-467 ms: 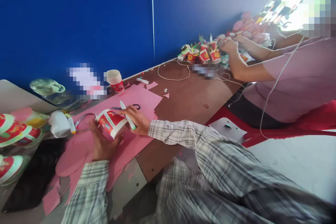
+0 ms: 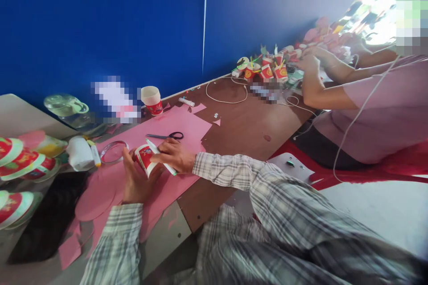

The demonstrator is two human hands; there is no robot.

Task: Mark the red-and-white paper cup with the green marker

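Tilted on its side, a red and white paper cup rests in my left hand, whose fingers and thumb close around it. My right hand grips a white marker with a green end pointing down to the right; its fingers also reach the cup's side. Beneath both hands lies a large pink paper sheet. Scissors with dark handles lie on it just beyond my right hand. A roll of clear tape sits left of the cup, near a pink paper circle.
Stacked paper cups and a black flat panel are at the left. A cup stack stands by the blue wall. White cable loops across the brown table. Another person works at the right.
The cup has turned in my left hand, so its printed side faces differently. My right hand has shifted over its side, still with the marker. The view has swung slightly left.
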